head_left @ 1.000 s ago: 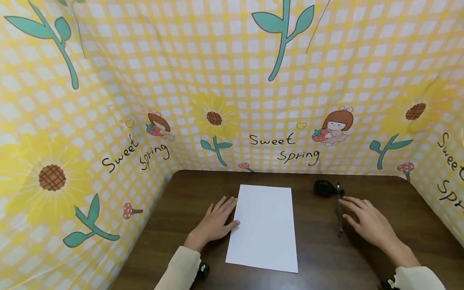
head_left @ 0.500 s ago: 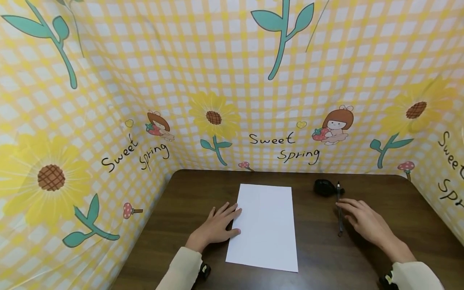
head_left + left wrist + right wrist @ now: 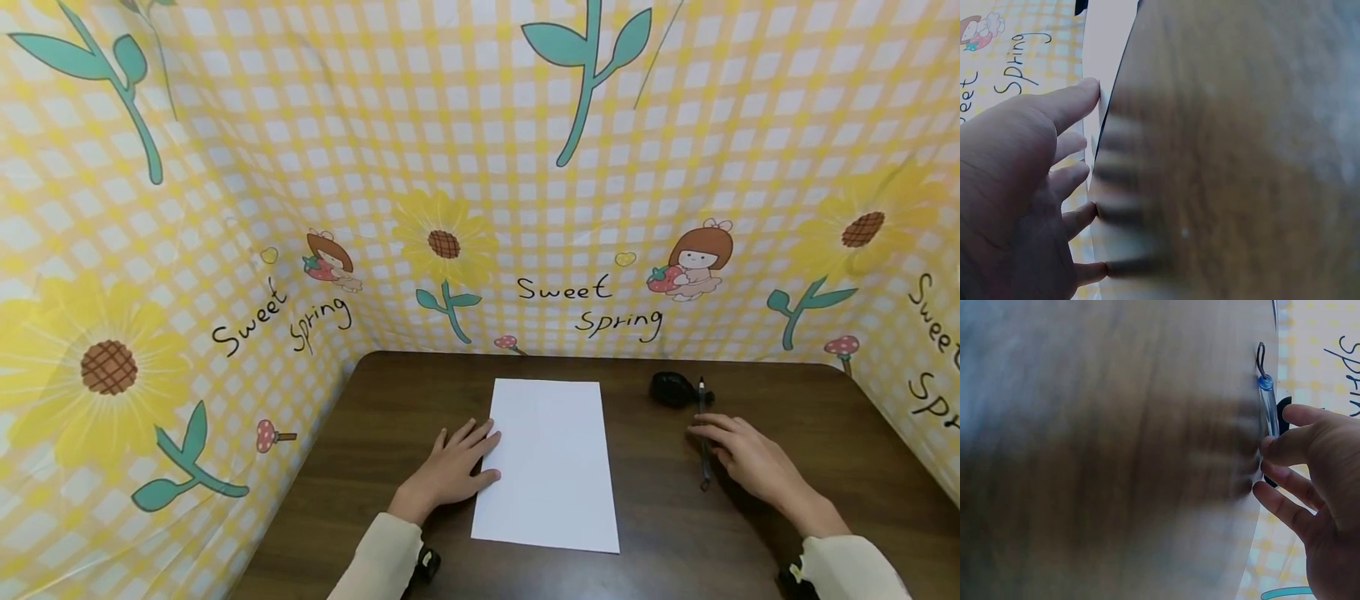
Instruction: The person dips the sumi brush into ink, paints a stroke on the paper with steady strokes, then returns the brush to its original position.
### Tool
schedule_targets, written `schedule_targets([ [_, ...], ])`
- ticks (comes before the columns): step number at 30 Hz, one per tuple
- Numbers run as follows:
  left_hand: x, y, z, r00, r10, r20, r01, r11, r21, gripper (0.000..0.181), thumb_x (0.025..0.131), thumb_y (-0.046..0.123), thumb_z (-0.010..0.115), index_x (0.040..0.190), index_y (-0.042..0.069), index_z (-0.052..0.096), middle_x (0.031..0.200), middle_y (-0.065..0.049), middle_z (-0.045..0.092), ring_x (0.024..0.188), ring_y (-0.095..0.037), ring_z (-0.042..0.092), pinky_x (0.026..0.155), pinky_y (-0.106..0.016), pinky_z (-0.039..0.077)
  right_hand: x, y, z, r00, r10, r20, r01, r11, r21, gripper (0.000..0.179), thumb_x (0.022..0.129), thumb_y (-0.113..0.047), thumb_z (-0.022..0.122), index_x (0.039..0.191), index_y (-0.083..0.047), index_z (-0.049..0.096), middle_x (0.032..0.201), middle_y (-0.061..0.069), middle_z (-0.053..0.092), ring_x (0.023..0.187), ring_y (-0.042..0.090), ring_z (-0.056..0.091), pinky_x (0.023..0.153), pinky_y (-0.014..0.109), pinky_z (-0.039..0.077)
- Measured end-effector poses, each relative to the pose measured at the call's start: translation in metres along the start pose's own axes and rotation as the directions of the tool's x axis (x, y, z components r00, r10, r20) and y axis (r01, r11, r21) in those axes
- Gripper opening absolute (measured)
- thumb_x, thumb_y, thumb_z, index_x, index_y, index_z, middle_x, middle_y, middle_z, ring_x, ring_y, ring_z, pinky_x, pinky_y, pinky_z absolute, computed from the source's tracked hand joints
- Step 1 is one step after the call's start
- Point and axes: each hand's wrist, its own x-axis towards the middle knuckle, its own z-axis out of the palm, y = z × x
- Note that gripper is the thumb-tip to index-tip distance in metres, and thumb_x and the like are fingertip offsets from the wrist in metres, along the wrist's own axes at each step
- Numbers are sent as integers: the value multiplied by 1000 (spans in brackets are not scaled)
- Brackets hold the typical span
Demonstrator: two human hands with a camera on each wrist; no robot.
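A blank white sheet of paper (image 3: 551, 475) lies on the brown table. My left hand (image 3: 446, 471) rests at the paper's left edge, fingers spread, with thumb and fingertips over its margin. In the left wrist view the fingers (image 3: 1072, 178) come down flat beside the paper. On the right lies a slim brush (image 3: 705, 471), dark and pointed at the far end, with a cord loop at the near end. My right hand (image 3: 757, 467) reaches over it from the right; index fingertip and thumb straddle the shaft, and the thumb (image 3: 1279, 449) hides part of it in the right wrist view.
A small black rounded object (image 3: 670, 389) sits at the back right beside the brush's tip. Yellow checked cloth (image 3: 555, 208) with flower prints walls in the back and sides of the table (image 3: 405, 383).
My right fingers have slid a little left across the brush, which stays in place. My left hand has shifted slightly nearer and further onto the paper's edge. The paper has moved slightly.
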Motion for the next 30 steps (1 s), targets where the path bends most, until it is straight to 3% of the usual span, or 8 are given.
schedule_targets([
  [13,1,1,-2,999,-18,29,18,1000,-8,77,102,60,62,166,22,42,178,-1,28,166,-36,19,125,-78,12,7,5,4,999,-49,-5,49,998,-34,40,88,13,72,120,-9,79,138,15,69,115,38,66,59,23,38],
  [16,2,1,-2,999,-21,29,21,1000,-2,77,102,61,62,166,22,42,178,-1,28,166,-36,19,125,-78,13,7,5,4,999,-47,1,47,998,-41,38,88,13,74,118,-9,80,136,15,71,116,37,66,63,28,48],
  [20,2,1,-3,999,-21,28,21,1000,-6,77,102,60,63,166,22,42,177,0,29,166,-36,19,125,-78,13,8,5,5,999,-52,1,52,998,-33,36,86,13,77,116,-8,79,133,15,72,117,38,67,78,44,60],
  [24,1,1,-3,999,-25,30,25,1000,-12,77,102,60,63,166,22,42,177,-1,28,166,-36,19,126,-78,12,9,5,6,999,-50,3,50,999,-5,33,86,12,78,114,-7,79,131,15,73,117,39,68,88,51,60],
  [30,2,0,-1,999,-23,32,24,1000,-19,78,103,60,61,167,22,40,178,-2,26,167,-37,17,125,-78,11,10,5,5,999,-44,-12,44,999,11,28,88,11,77,109,-7,79,129,16,73,114,39,70,88,50,61],
])
